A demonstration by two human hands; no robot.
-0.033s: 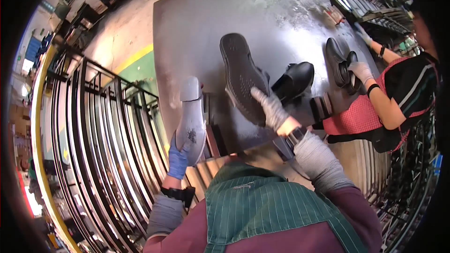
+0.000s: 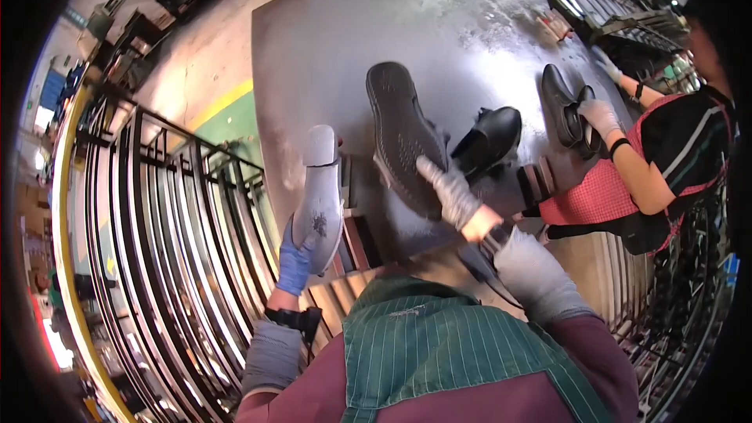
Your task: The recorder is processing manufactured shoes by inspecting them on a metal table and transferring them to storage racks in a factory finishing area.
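My left hand [image 2: 295, 260], in a blue glove, is closed around the toe end of a light grey shoe [image 2: 319, 207]. The shoe's sole faces up, with a square heel at the far end and a dark worn patch near my fingers. My right hand [image 2: 453, 194], in a pale grey glove, grips a black shoe [image 2: 401, 129] by its near half. Its patterned sole is turned upward, and my thumb lies on it; the other fingers are hidden underneath. Just right of it, another black shoe [image 2: 493, 137] rests on the dark table [image 2: 345, 39].
At the right, a co-worker in a red checked apron [image 2: 583, 200] has a gloved hand [image 2: 601, 116] on a pair of black shoes [image 2: 560, 102]. Metal racks [image 2: 168, 235] stand close on my left. Dark bars [image 2: 536, 180] sit at the table's near edge.
The grey shoe in my left hand has moved slightly right, and the black shoe in my right hand slightly nearer. Both grips are unchanged.
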